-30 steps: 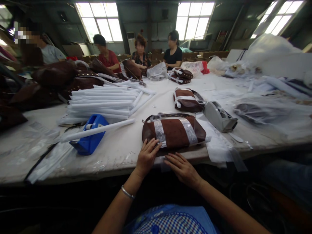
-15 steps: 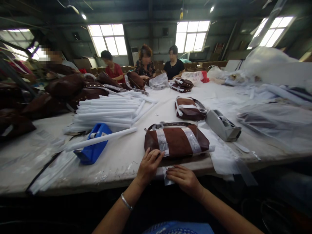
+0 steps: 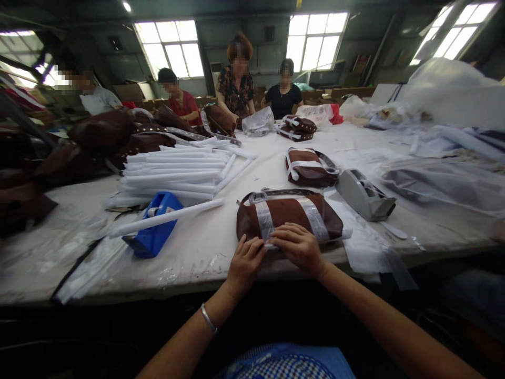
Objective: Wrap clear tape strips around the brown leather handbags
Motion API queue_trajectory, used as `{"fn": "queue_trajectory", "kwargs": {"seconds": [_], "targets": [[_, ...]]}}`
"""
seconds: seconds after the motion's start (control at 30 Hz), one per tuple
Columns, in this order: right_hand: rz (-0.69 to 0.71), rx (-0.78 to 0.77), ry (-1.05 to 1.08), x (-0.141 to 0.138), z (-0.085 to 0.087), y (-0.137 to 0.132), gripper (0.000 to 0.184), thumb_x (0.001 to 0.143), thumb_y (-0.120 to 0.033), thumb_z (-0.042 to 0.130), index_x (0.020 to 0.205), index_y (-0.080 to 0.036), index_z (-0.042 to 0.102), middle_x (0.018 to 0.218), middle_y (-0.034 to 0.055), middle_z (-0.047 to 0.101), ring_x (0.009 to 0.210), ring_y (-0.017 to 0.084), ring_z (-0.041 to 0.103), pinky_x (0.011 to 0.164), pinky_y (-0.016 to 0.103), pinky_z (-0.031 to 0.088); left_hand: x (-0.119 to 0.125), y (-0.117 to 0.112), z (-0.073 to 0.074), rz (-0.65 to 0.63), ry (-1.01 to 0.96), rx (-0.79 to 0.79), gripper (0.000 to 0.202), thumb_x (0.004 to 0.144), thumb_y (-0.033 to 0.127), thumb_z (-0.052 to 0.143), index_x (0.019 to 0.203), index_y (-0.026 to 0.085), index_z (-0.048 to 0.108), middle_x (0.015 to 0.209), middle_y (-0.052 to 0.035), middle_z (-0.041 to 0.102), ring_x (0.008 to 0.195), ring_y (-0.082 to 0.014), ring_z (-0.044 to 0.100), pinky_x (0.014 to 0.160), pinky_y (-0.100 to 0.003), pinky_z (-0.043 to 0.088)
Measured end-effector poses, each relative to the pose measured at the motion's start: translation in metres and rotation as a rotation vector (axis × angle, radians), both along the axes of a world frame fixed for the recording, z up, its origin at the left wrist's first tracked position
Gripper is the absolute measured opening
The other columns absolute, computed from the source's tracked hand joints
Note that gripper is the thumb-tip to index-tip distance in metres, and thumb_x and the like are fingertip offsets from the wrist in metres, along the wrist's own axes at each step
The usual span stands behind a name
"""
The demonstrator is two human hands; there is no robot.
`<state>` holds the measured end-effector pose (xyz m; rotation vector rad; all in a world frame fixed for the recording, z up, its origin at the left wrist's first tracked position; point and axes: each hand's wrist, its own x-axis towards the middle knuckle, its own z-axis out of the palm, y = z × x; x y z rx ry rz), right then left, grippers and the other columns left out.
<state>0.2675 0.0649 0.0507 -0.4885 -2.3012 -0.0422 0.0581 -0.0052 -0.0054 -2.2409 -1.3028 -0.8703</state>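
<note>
With left hand [image 3: 246,259] and right hand [image 3: 298,247] close together at seven o'clock on bag [image 3: 287,213], impossible to see if clamped, could crease tape [image 3: 264,218] by pressing unevenly.

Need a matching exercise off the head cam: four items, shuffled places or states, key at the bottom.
Items:
1. nearest brown bag
2. blue tape dispenser
3. grey tape dispenser
4. silver bracelet

Places or states:
A. on the left forearm, near the wrist
B. behind the right end of the nearest brown bag
C. touched by the left hand and right hand
D. a white roll lies across it

Pairs: 1-C, 2-D, 3-B, 4-A
</note>
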Motion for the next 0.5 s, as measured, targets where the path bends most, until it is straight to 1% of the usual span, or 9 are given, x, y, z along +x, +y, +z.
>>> {"fn": "queue_trajectory", "kwargs": {"seconds": [0.07,0.13,0.27,0.4,0.5], "targets": [[-0.060,-0.042,-0.022,-0.006,0.000,0.009,0.029,0.094,-0.016,0.058,0.112,-0.032,0.074,0.114,0.0002,0.074,0.105,0.020,0.064,0.096,0.037,0.052,0.000,0.000,-0.001,0.001,-0.005,0.007,0.035,0.095,0.011,0.052,0.128,0.019,0.062,0.117,-0.0080,0.069,0.116,-0.0229,0.061,0.113,-0.052,0.044],[-0.115,-0.080,-0.031,-0.012,-0.003,0.015,0.023,0.093,-0.019,0.061,0.105,-0.031,0.076,0.111,0.0016,0.073,0.098,0.020,0.063,0.088,0.035,0.053,0.000,0.000,-0.003,-0.008,-0.018,0.005,0.038,0.096,0.011,0.050,0.132,0.020,0.060,0.118,-0.0082,0.069,0.118,-0.0228,0.061,0.114,-0.052,0.043],[-0.191,-0.156,-0.032,-0.021,-0.012,0.022,0.011,0.092,-0.028,0.067,0.094,-0.030,0.078,0.100,0.0020,0.073,0.088,0.018,0.064,0.080,0.033,0.050,-0.004,0.000,-0.004,-0.063,-0.059,0.013,0.036,0.097,0.010,0.049,0.130,0.018,0.060,0.121,-0.0080,0.069,0.122,-0.0231,0.059,0.114,-0.052,0.043],[-0.227,-0.272,0.048,-0.024,-0.013,0.022,0.010,0.090,-0.033,0.070,0.086,-0.025,0.074,0.094,0.0009,0.071,0.085,0.016,0.066,0.078,0.029,0.050,-0.008,0.001,0.000,-0.102,-0.054,0.038,0.030,0.097,0.010,0.049,0.123,0.017,0.063,0.119,-0.0072,0.071,0.120,-0.0212,0.062,0.113,-0.048,0.046],[-0.269,-0.342,0.065,-0.025,-0.011,0.021,0.012,0.087,-0.034,0.073,0.083,-0.023,0.070,0.093,0.0002,0.068,0.081,0.015,0.066,0.071,0.026,0.049,-0.009,0.001,0.004,-0.082,-0.031,0.020,0.030,0.098,0.011,0.048,0.122,0.017,0.064,0.120,-0.0070,0.071,0.117,-0.0196,0.064,0.112,-0.044,0.047]]}}
